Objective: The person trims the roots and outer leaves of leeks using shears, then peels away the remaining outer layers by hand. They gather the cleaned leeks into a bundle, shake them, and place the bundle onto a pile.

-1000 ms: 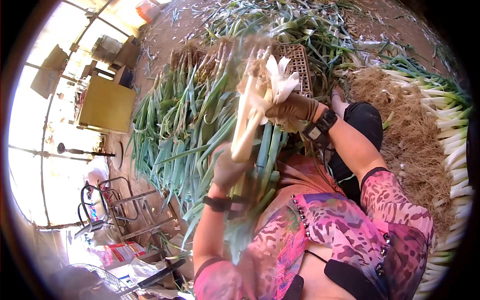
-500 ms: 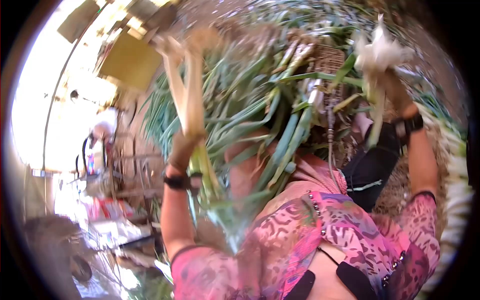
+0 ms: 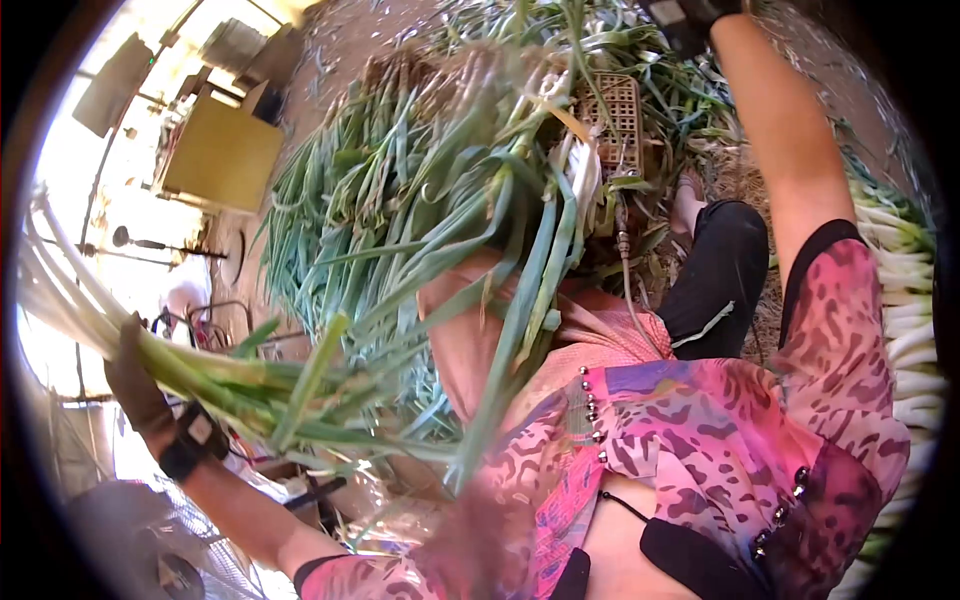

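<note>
My left hand [image 3: 140,385], in a dark glove, is closed around a bunch of leeks [image 3: 250,385] at the left. Their white ends point to the upper left and their green leaves trail right across my lap. My right forearm [image 3: 785,120] reaches up to the top edge, where a dark wristband [image 3: 690,18] shows; the hand itself is cut off by the frame. A large pile of leeks [image 3: 350,200] with roots still on lies in front of me, some leaves draped over my leg.
A woven crate [image 3: 612,112] stands beside the pile, with a hose-like cord [image 3: 625,250] below it. White-stemmed leeks [image 3: 910,330] form a row along the right edge. A yellow box [image 3: 222,150] and clutter are at the left. Loose leaves litter the ground.
My left hand has swung left and down with its leeks, now lying sideways. My right arm has moved up, taking the hand and the white-ended leeks it held out of view.
</note>
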Demonstrator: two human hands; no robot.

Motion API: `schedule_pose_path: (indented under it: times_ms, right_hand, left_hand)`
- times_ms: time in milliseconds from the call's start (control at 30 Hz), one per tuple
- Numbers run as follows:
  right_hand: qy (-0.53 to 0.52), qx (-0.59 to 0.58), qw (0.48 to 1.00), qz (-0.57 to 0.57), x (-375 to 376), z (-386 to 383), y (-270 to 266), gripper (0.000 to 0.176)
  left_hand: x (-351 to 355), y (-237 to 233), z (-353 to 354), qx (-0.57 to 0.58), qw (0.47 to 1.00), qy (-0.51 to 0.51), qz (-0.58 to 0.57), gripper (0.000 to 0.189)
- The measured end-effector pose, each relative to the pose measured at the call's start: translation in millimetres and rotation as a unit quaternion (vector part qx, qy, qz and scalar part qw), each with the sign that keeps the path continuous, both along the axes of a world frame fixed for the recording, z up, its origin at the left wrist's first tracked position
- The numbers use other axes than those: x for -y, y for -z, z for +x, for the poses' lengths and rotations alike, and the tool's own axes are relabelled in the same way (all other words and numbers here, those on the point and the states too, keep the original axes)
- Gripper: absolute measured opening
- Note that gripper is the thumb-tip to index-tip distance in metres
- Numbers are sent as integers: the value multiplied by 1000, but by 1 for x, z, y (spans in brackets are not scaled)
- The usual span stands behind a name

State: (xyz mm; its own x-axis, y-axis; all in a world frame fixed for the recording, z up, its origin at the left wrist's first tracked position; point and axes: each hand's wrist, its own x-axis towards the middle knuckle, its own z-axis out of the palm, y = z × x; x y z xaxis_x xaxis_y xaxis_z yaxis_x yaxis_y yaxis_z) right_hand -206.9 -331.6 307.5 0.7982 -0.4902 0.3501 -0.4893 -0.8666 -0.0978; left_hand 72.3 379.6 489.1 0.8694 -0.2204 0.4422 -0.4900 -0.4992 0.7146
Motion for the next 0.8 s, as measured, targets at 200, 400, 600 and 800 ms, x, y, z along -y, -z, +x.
schedule_pose_path:
  times_ms: [200,400,600,800]
  right_hand:
    - [-102,-354,930,13,-112,-15,187,30]
    - [-43,84,929,358,-206,-23,348,28]
    - [53,343,649,677,-210,-51,205,33]
    - [-100,315,827,456,-265,-14,86,25]
  left_hand:
    - [77,73,-33,-162,945,264,103,25]
    - [205,137,-93,-350,858,353,133,35]
    - [236,136,-115,-384,833,391,74,31]
    - [264,151,-118,-274,784,541,133,23]
